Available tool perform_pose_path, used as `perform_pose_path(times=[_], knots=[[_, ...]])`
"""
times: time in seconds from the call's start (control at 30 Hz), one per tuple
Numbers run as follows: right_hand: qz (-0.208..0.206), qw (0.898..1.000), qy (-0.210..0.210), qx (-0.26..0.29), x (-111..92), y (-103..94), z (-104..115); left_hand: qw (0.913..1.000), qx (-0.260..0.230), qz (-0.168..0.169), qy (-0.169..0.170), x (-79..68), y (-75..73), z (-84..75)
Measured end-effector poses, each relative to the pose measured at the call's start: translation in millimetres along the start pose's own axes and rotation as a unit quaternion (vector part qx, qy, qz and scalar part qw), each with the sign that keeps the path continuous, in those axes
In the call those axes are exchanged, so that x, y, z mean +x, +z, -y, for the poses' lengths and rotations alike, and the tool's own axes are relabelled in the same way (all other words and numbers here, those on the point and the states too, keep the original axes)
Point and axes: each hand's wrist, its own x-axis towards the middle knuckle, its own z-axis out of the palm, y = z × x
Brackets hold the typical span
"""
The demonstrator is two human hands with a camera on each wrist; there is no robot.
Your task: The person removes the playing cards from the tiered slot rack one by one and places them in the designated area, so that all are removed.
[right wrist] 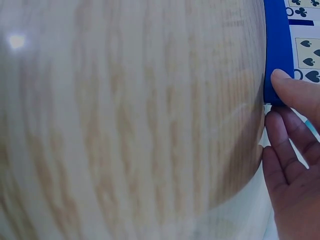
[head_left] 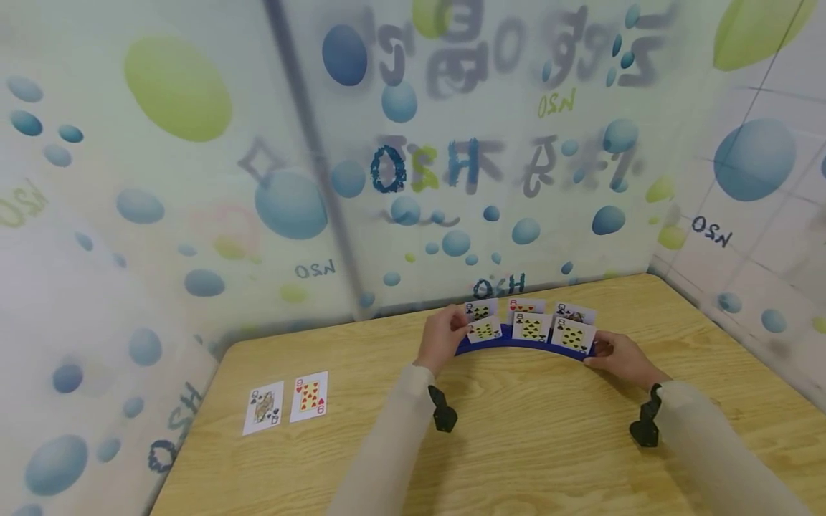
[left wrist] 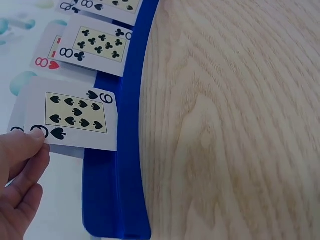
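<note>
A curved blue card holder stands on the table, with playing cards upright in two rows. My left hand is at its left end, thumb and fingers pinching the lower corner of the nine of spades in the left wrist view; that card sits in the front slot. Beside it in the front row stand the eight of clubs and the eight of spades. Behind them are a black nine, the eight of hearts and a black queen, each partly covered. My right hand grips the holder's right end, thumb in front.
Face up on the left of the wooden table lie a queen of spades and a nine of hearts, side by side and apart. A patterned wall covering rises right behind the table's back edge, close to the holder.
</note>
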Motion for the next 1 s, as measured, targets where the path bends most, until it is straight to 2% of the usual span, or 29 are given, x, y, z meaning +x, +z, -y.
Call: perform_pose_path(times=[0.2,0.4,0.47,0.6,0.8,1.0], knots=[[-0.001,1.000,0.000,-0.002,-1,0.3,-2,0.9997,0.023,-0.002,0.000,-2.7,-13.7,2.2],[-0.002,1.000,0.001,-0.003,-2,0.7,-2,0.9988,0.048,0.006,0.008,-5.5,-37.5,7.7],[-0.003,1.000,0.004,-0.002,-2,1.0,-1,0.9983,0.053,0.007,0.022,-7.4,-47.5,10.7],[-0.002,1.000,0.004,-0.004,-2,1.8,0,0.9984,0.049,0.002,0.029,-12.1,-70.7,18.7],[-0.006,1.000,-0.002,-0.006,-2,1.4,3,0.9989,0.044,0.009,0.015,-20.5,-111.0,20.9],[-0.002,1.000,0.003,-0.013,-1,0.0,1,0.9974,0.066,0.030,-0.001,-26.9,-140.8,29.8]])
